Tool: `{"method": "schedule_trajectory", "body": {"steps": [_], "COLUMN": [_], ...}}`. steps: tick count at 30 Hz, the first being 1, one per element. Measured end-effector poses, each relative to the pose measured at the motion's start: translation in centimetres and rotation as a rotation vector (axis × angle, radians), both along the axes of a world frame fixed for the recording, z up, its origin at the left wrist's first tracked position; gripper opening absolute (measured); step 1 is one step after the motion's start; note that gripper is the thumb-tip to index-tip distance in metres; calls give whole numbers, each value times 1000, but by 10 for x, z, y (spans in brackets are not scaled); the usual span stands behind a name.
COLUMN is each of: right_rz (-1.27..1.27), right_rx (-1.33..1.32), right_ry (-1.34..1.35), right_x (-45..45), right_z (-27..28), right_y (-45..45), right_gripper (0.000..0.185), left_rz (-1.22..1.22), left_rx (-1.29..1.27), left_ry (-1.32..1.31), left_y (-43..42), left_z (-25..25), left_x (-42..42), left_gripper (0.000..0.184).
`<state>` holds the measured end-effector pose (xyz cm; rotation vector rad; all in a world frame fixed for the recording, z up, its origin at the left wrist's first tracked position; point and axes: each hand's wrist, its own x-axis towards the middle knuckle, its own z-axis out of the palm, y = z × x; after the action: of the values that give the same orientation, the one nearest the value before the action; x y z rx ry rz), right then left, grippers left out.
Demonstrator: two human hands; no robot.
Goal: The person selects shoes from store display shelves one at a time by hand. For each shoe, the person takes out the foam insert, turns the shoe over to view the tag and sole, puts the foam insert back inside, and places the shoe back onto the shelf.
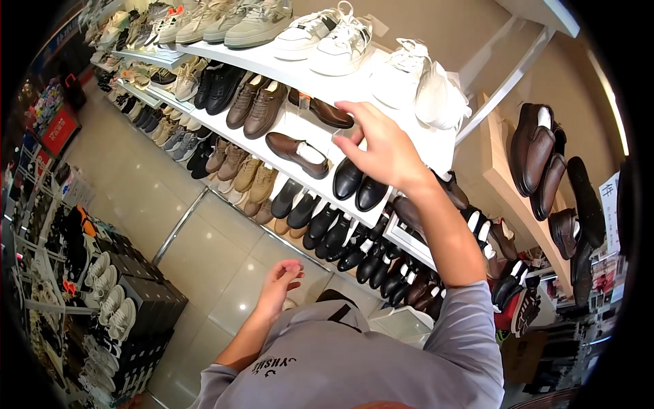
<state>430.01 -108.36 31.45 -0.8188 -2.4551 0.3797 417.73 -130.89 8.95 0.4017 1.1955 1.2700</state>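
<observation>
My right hand reaches over the middle shelf with thumb and index finger apart. Between them is the toe end of a brown leather loafer, which sits tilted and carries a small orange-and-white tag. I cannot tell whether the fingers touch it. A second brown loafer, with white stuffing inside, lies just in front. Below my right wrist stands a pair of black dress shoes. My left hand hangs in front of my body above the tiled floor, fingers loosely bent, holding nothing I can see.
Brown lace-up shoes stand left on the same white shelf. White sneakers line the shelf above. Several black shoes fill the lower rows. A wooden shelf with brown shoes is at right. Stacked dark boxes stand left across the aisle.
</observation>
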Motion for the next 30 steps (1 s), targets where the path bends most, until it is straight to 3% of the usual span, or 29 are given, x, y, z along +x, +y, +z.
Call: {"method": "schedule_trajectory", "body": {"steps": [5,11,16,25,30], "right_rz": [-333,-566,-542,-640,-665], "right_rx": [402,163,37,98,446], "right_ry": [-49,-194,-367,-259,-166], "right_x": [-87,-125,-141,-136,-131], "right_z": [37,42,59,54,90], "right_y": [168,292,324,332,257], "right_gripper": [59,68,61,56,46], "left_rz": [226,360,458,415,305], "left_rx": [-22,-89,-13,-22,-112], "left_ry": [-82,-70,-52,-85,-172], "left_y": [-6,-9,13,20,-2], "left_z": [-17,-10,-1,-4,-23], "left_x": [-24,-48,-78,-113,-152], "left_gripper": [21,19,21,20,24]}}
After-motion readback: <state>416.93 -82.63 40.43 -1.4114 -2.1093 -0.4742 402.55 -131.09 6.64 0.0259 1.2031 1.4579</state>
